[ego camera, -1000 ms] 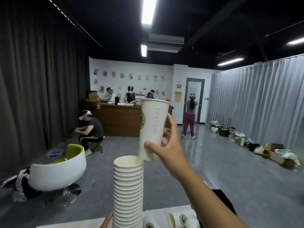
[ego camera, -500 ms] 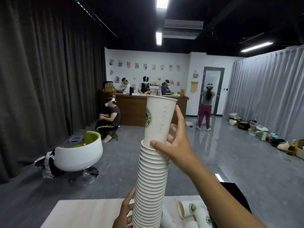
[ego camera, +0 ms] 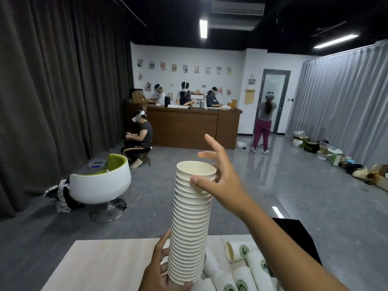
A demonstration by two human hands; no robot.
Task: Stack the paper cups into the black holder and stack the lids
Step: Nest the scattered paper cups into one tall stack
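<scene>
— Pale tabletop (ego camera: 109,261) below; where's my cup stack (ego camera: 192,223)?
— Upright over its edge, left hand (ego camera: 161,269) gripping the base.
— Right hand (ego camera: 220,177)?
— Fingers spread, thumb touching the top rim; loose cups (ego camera: 241,267) lie beside.

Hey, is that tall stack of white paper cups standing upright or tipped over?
Upright, leaning slightly: the tall stack of white paper cups rises with its open mouth up, gripped at the base by the left hand.

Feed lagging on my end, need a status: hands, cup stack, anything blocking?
Left hand grips base of cup stack. Right hand open, thumb on the top rim. Loose cups lying on table. Holder not identifiable; nothing blocking.
</scene>
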